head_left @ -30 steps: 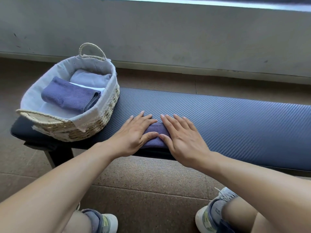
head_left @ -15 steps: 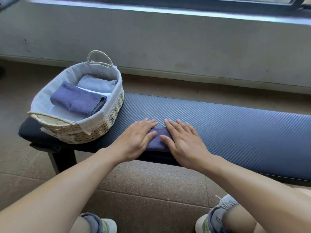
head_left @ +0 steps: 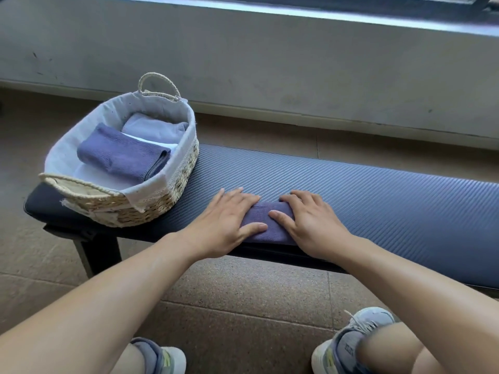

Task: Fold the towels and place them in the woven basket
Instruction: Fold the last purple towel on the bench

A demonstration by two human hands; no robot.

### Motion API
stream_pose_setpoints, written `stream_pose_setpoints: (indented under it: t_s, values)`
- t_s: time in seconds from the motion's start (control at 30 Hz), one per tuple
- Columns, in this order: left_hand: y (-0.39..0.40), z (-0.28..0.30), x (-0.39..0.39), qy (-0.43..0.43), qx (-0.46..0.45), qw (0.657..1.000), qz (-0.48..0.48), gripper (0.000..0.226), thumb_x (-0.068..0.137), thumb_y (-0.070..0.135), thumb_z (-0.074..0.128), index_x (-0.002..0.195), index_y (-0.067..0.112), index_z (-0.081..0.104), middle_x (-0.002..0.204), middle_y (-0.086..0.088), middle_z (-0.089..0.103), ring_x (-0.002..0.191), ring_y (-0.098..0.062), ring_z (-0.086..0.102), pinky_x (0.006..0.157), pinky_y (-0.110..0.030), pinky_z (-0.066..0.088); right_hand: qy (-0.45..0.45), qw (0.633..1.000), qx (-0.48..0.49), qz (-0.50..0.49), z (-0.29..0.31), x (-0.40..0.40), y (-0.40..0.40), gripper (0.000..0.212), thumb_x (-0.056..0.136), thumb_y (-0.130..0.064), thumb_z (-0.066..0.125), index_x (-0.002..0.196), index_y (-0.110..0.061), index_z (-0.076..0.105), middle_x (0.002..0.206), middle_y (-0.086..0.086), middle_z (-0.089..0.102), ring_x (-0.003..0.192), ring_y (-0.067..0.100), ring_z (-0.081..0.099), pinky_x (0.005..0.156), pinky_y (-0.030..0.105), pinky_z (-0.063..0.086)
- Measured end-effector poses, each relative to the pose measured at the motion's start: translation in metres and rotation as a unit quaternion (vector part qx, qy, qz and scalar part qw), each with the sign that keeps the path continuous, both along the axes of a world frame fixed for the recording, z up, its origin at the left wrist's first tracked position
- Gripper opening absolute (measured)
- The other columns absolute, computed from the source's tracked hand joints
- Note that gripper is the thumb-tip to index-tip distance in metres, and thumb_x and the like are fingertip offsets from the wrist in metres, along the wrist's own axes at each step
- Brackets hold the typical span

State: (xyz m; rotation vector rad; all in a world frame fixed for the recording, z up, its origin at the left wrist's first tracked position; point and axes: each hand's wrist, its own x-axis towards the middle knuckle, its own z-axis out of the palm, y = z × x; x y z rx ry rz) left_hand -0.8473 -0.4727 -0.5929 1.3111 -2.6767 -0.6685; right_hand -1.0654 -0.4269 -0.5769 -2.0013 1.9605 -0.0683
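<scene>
Head view: both hands flat on a folded towel

The left hand [head_left: 224,225] and right hand [head_left: 310,225] press flat-fingered on the purple towel [head_left: 266,225] at the worktop's [head_left: 378,201] near edge, its long axis running left-right. The woven basket [head_left: 151,209] sits left, holding folded towels [head_left: 121,153].

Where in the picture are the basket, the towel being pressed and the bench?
basket [head_left: 172,195], head view, on its woven side wall.
towel [head_left: 266,230], head view, on the purple cloth showing between the two hands.
bench [head_left: 378,198], head view, on the bare ribbed blue pad.
</scene>
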Motion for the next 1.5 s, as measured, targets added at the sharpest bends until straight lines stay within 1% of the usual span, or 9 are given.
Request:
stream_pose_setpoints:
  t_s: [0.23, 0.47, 0.6, 0.73, 0.87, 0.93, 1.03, 1.23, 1.5]
  values:
    - [-0.001, 0.026, -0.005, 0.052, -0.025, 0.997, 0.048, 0.044, 0.075, 0.064, 0.073, 0.100, 0.036, 0.050, 0.099, 0.018, 0.053, 0.097, -0.008, 0.048, 0.089, -0.029, 0.041, 0.004, 0.996, 0.080, 0.036, 0.029, -0.019, -0.018, 0.074, 0.065, -0.090, 0.054, 0.108, -0.030, 0.058, 0.120, -0.003, 0.053, 0.115, 0.019, 0.040, 0.099, 0.035, 0.038]
    - [0.012, 0.029, -0.013, 0.074, 0.026, 0.996, 0.053, 0.042, 0.076, 0.058, 0.073, 0.103, 0.036, 0.050, 0.092, 0.013, 0.062, 0.085, -0.013, 0.059, 0.078, -0.036, 0.049, -0.216, 0.975, 0.025, -0.055, 0.049, -0.015, -0.016, 0.059, 0.059, -0.040, 0.096, 0.100, -0.026, 0.056, 0.086, -0.003, 0.069, 0.077, 0.013, 0.065, 0.063, 0.032, 0.054]
    - [0.021, 0.028, -0.019, 0.210, 0.124, 0.961, 0.130, 0.036, 0.071, 0.059, 0.072, 0.088, 0.029, 0.059, 0.079, 0.012, 0.069, 0.075, -0.006, 0.063, 0.071, -0.029, 0.049, -0.486, 0.865, 0.011, -0.120, 0.050, -0.011, -0.016, 0.067, 0.062, -0.015, 0.094, 0.119, -0.020, 0.060, 0.104, 0.010, 0.075, 0.090, 0.020, 0.073, 0.083, 0.038, 0.059]
    - [0.030, 0.027, -0.029, 0.322, 0.202, 0.901, 0.209, 0.027, 0.083, 0.045, 0.077, 0.100, 0.025, 0.069, 0.092, 0.013, 0.076, 0.088, -0.002, 0.070, 0.077, -0.022, 0.049, -0.662, 0.731, 0.047, -0.159, 0.049, -0.001, -0.013, 0.055, 0.076, -0.009, 0.079, 0.128, -0.009, 0.059, 0.112, 0.006, 0.075, 0.101, 0.017, 0.072, 0.085, 0.030, 0.057]
    - [0.035, 0.029, -0.035, 0.328, 0.216, 0.884, 0.254, 0.033, 0.088, 0.055, 0.069, 0.098, 0.024, 0.071, 0.085, 0.014, 0.075, 0.078, 0.004, 0.068, 0.069, -0.012, 0.049, -0.608, 0.779, 0.048, -0.142, 0.036, 0.020, -0.006, 0.016, 0.099, -0.010, 0.060, 0.113, -0.011, 0.067, 0.101, 0.003, 0.075, 0.095, 0.015, 0.068, 0.085, 0.030, 0.055]
    - [0.032, 0.030, -0.035, 0.363, 0.211, 0.857, 0.300, 0.058, 0.076, 0.076, 0.064, 0.099, 0.023, 0.071, 0.086, 0.011, 0.076, 0.083, -0.003, 0.071, 0.082, -0.027, 0.058, -0.572, 0.812, 0.038, -0.111, 0.036, 0.022, -0.006, 0.013, 0.102, -0.010, 0.056, 0.109, -0.011, 0.067, 0.096, 0.003, 0.074, 0.089, 0.013, 0.068, 0.082, 0.028, 0.055]
    - [0.024, 0.035, -0.029, 0.403, 0.210, 0.823, 0.341, 0.066, 0.065, 0.079, 0.068, 0.097, 0.022, 0.073, 0.089, 0.007, 0.078, 0.088, -0.015, 0.075, 0.084, -0.048, 0.060, -0.499, 0.864, 0.069, -0.025, 0.038, 0.020, -0.007, 0.017, 0.104, -0.011, 0.052, 0.116, -0.010, 0.063, 0.103, 0.007, 0.073, 0.093, 0.014, 0.068, 0.089, 0.032, 0.053]
    - [0.013, 0.030, -0.028, 0.435, 0.261, 0.777, 0.373, 0.035, 0.089, 0.046, 0.073, 0.094, 0.011, 0.072, 0.091, -0.010, 0.076, 0.088, -0.029, 0.075, 0.060, -0.039, 0.062, -0.400, 0.916, 0.038, -0.007, 0.026, 0.022, -0.010, 0.062, 0.104, -0.044, 0.048, 0.158, -0.044, 0.017, 0.139, -0.007, 0.059, 0.123, 0.007, 0.060, 0.113, 0.034, 0.043]
    - [0.004, 0.026, -0.024, 0.442, 0.291, 0.770, 0.356, 0.032, 0.098, 0.043, 0.062, 0.101, 0.013, 0.074, 0.098, -0.011, 0.078, 0.093, -0.030, 0.075, 0.071, -0.046, 0.063, -0.371, 0.929, -0.005, -0.007, 0.025, 0.028, -0.006, 0.056, 0.107, -0.044, 0.038, 0.159, -0.033, 0.024, 0.156, -0.013, 0.041, 0.138, 0.000, 0.042, 0.118, 0.023, 0.029]
